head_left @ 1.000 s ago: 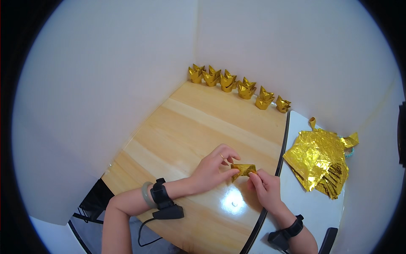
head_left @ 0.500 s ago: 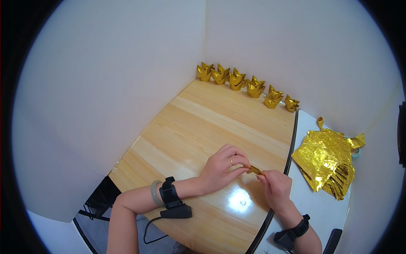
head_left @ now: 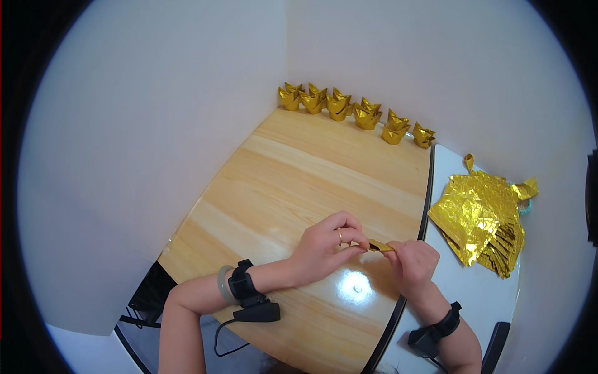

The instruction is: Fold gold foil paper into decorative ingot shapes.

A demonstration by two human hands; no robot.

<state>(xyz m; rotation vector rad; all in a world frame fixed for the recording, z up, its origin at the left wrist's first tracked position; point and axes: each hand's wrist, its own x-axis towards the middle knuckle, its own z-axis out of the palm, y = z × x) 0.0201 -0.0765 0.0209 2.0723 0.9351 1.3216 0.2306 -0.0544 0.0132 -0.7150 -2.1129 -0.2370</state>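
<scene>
Between my two hands is a narrow folded strip of gold foil paper (head_left: 380, 246), held just above the wooden table (head_left: 299, 181). My left hand (head_left: 330, 248) pinches its left end between thumb and fingers; a ring sits on one finger. At the other end, my right hand (head_left: 413, 265) is closed around the strip, thumb against it. Most of the strip's ends are hidden by my fingertips. Along the table's far edge stand several folded gold foil ingots (head_left: 339, 106), stacked in a row against the wall.
On the white surface (head_left: 461, 311) to the right lies a fanned stack of gold foil sheets (head_left: 476, 215). A small rolled gold piece (head_left: 468, 163) and a turquoise beaded ring (head_left: 525, 206) sit by it. White walls (head_left: 156, 112) close in the left and back. Both wrists wear black strapped devices (head_left: 255, 305) with cables.
My hands have drawn slightly apart, the right one moving right, and more of the gold strip shows between them. The whole view has tilted a little, shifting the background upward.
</scene>
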